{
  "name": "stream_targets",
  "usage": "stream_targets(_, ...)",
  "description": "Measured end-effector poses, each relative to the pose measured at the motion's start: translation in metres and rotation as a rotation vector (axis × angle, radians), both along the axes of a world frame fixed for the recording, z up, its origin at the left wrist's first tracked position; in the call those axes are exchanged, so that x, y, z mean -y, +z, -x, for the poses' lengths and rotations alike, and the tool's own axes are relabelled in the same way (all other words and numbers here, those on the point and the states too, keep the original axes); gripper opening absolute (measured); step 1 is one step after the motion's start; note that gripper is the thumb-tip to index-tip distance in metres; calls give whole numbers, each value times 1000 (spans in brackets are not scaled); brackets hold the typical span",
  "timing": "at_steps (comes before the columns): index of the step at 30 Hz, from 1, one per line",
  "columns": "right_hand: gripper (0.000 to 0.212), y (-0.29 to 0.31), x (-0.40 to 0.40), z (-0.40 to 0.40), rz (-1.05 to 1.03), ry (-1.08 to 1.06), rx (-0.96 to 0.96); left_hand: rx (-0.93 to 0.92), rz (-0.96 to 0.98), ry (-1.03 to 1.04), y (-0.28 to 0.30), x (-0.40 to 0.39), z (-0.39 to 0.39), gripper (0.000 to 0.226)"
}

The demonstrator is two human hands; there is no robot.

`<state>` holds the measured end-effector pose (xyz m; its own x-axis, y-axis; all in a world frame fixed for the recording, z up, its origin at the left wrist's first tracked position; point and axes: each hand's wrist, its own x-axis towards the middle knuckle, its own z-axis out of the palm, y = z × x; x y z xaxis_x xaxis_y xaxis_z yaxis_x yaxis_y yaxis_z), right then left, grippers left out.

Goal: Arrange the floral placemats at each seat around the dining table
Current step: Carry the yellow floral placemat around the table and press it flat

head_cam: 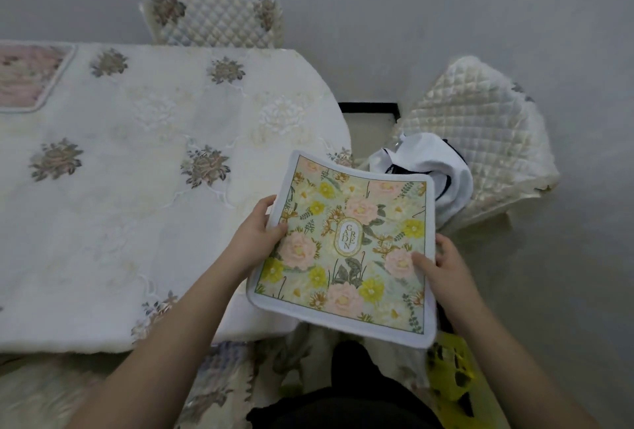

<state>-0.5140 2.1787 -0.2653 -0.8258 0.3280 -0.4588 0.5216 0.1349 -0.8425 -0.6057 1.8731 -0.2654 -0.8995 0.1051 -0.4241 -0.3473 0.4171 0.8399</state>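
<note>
From the head view, the person held a floral placemat [346, 250] in both hands, lifted off the table's corner at about four o'clock of the dining table [144, 188]. The left hand [254, 240] pinched its left edge, thumb on top and fingers curled beneath; the right hand [442, 267] gripped its right edge the same way, thumb laid on the print. The mat sagged a little between them, its far edge curling up. A second placemat [31, 77], pinkish, lay flat at the table's ten o'clock corner. A quilted chair [216, 13] stood at twelve o'clock, another quilted chair [480, 140] at three, with a white bag [442, 167] resting on its seat
</note>
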Motion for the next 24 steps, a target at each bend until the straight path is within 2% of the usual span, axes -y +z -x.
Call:
stream_targets(6, 34, -24, -11, 64, -36, 280, 22, 8, 149, 192, -10, -5, 22, 50)
stream_targets(12, 38, -31, -5, 104, 53, 388, 64, 69, 213, 363, -14, 2, 31, 52)
stream_targets(17, 23, -38, 13, 128, 100, 494, 122, 92, 302, 504, -17, 19, 21, 31)
stream_targets(24, 10, -41, 69, 140, 125, 623, 134, 71, 331, 634, -19, 71, -3, 25)
